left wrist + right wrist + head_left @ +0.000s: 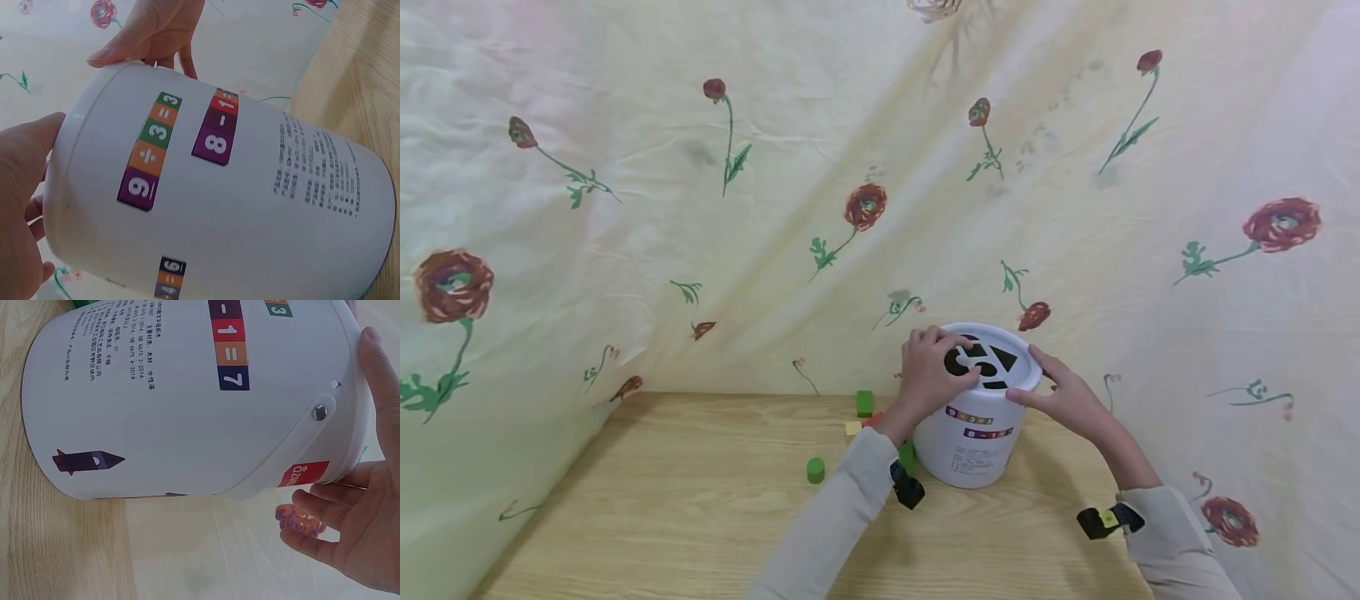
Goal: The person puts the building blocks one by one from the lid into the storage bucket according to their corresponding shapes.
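A pale wooden table (700, 508) carries everything; a cream cloth printed with red flowers (865, 206) hangs behind it and down both sides, closing in the back edge and the corners. A white bucket (973, 450) stands upright near the back edge, right of the middle, its lid (1026, 367) cut with dark shaped holes. The left hand (928, 371) lies on the lid's left part, fingers bent over the holes; whether it pinches anything there I cannot tell. The right hand (1067, 398) touches the lid's right rim with thumb and fingers loosely spread, gripping nothing. Left of the bucket, toward the back edge, sit a green cube (865, 403), a small yellow piece (853, 428) and, nearer the front, a green cylinder (816, 470), all apart from the bucket.

Only the head view shows the lid's holes and the blocks; the left wrist view shows sum stickers (150, 151) on the bucket's wall and small printed text (319, 172); the right wrist view shows a rivet (319, 413), a red label (302, 474) and a dark pencil drawing (86, 461), with the right fingers (331, 519) open beside the rim.
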The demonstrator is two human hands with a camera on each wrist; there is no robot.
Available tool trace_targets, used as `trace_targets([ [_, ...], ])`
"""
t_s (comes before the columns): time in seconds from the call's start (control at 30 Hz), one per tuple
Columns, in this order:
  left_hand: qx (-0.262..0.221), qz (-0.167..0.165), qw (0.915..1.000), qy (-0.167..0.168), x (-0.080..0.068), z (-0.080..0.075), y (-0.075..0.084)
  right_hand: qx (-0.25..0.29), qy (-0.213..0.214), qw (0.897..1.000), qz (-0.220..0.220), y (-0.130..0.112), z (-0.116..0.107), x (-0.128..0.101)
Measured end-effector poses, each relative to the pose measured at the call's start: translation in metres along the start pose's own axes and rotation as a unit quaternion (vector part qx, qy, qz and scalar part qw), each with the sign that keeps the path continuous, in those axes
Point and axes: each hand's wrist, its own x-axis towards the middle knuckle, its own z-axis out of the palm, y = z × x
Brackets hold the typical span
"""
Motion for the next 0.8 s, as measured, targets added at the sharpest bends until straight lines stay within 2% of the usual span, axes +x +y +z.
trace_targets([
  [0.23, -0.018, 0.004, 0.9997, 0.015, -0.012, -0.022, -0.025, 0.0, 0.002, 1.0, 0.001, 0.0, 0.0, 0.001],
  [0.5, -0.032, -0.007, 0.9994, -0.007, -0.035, -0.048, -0.075, -0.008, 0.0, 1.0, 0.008, 0.001, -0.001, 0.002],
  [0.67, -0.027, -0.002, 0.9995, -0.018, -0.056, -0.063, -0.11, -0.004, -0.003, 1.0, 0.008, 0.001, 0.001, 0.002],
  [0.8, -0.017, -0.021, 0.999, -0.034, -0.076, -0.07, -0.135, -0.002, -0.005, 1.0, 0.008, 0.001, 0.002, 0.003],
])
